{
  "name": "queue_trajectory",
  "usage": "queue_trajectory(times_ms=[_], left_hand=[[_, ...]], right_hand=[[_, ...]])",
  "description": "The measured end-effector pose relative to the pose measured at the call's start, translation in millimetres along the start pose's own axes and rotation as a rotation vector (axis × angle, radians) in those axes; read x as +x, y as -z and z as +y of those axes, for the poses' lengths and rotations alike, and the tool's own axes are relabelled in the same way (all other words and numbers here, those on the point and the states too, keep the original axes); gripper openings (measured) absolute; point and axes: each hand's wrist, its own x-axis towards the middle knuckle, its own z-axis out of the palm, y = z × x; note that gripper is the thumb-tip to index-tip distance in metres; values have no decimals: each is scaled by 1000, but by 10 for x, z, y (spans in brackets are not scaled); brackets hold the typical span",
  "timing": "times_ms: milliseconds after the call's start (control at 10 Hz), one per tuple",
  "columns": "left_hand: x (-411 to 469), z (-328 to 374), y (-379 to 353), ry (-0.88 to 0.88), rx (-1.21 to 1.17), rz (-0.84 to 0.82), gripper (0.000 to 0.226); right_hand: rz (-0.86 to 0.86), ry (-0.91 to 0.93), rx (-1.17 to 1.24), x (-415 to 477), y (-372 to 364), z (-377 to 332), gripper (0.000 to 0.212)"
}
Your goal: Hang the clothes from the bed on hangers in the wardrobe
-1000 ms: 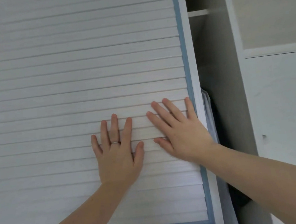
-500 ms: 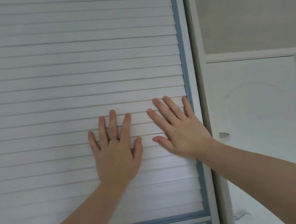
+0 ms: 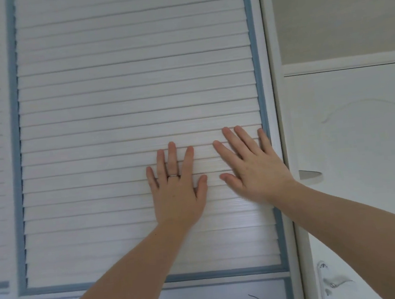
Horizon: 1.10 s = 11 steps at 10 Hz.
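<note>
Both the left hand (image 3: 178, 194) and right hand (image 3: 256, 167) press flat, fingers spread, holding nothing, on the wardrobe door (image 3: 126, 96), likely for sliding friction.

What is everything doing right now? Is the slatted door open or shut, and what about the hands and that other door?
Slatted door: shut, no gap showing at its right edge.
Left hand: open, fingers straight, flat on that door.
Right hand: open, flat on that door near its right edge.
Ring: worn on a left-hand finger.
Room door: looks shut.
</note>
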Motion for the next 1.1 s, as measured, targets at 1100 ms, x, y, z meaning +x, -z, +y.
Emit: queue_trajectory(times_ms=[1100], left_hand=[[-3476,-815,2812,2,-161,-972,73]], right_hand=[[-654,-509,504,-3487,2024,-2627,65]])
